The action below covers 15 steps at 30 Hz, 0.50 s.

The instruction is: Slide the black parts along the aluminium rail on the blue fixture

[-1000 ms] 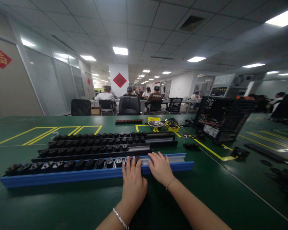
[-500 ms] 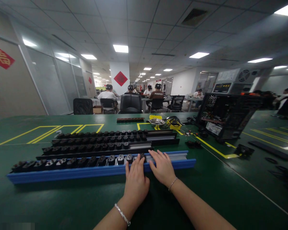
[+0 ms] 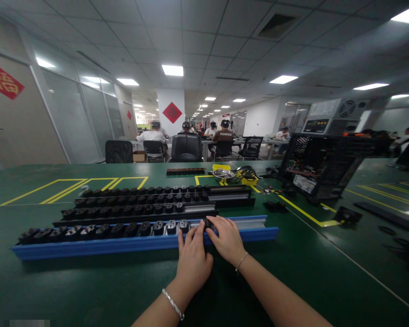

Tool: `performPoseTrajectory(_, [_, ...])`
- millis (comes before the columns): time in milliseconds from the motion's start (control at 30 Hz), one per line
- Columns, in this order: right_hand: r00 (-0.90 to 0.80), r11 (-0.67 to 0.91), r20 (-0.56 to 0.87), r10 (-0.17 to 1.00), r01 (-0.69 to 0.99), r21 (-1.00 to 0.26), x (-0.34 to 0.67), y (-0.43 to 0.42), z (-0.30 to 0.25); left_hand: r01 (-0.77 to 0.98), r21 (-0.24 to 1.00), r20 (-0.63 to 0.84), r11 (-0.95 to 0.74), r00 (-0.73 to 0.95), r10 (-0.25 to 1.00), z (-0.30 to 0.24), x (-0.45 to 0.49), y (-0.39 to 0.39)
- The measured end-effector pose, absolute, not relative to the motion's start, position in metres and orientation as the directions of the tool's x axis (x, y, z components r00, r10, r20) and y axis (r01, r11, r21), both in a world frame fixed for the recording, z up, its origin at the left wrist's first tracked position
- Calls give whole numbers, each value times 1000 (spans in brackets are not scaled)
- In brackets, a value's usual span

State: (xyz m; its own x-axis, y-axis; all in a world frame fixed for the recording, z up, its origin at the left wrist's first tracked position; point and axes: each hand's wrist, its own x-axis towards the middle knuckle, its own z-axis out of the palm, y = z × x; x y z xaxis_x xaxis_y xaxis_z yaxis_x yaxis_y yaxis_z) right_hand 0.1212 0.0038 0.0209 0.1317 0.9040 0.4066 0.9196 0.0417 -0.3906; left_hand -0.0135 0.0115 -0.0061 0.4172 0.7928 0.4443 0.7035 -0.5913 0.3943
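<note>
Single black socket (image 3: 207, 223) sat inside the blue rail (image 3: 98, 250), right of the rail's middle, right at the fingertips: left hand (image 3: 195, 254) on its left side, right hand (image 3: 227, 238) over its right. The row of sockets (image 3: 145, 228) filled the rail from its left end to just short of the left hand, with a short strip of pale channel floor between the row and the single piece. More channel floor showed from the right hand to the rail's right end. Green table (image 3: 88, 290) ran along the rail's near side, under both wrists. Black rails (image 3: 231, 203) lay close behind the blue rail, limiting room on that side; metal bowl (image 3: 223, 174) farther behind it, computer case (image 3: 341, 156) well off behind its right end. Hands close together, fingers loosely bent over the blue rail, left thumb apart from its fingers on the near side. Fingertips touched the single socket; undersides hidden, so could not tell whether either hand was clamped on it.
</note>
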Motion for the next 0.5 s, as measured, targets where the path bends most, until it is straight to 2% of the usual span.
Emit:
performPoseTrajectory(200, [214, -34, 375, 902, 901, -432, 118, 6, 25, 700, 366, 447, -613, 446, 776, -4, -15, 10])
performPoseTrajectory(500, [219, -34, 387, 896, 902, -431, 118, 7, 23, 716, 301, 491, -629, 449, 746, -8, -15, 9])
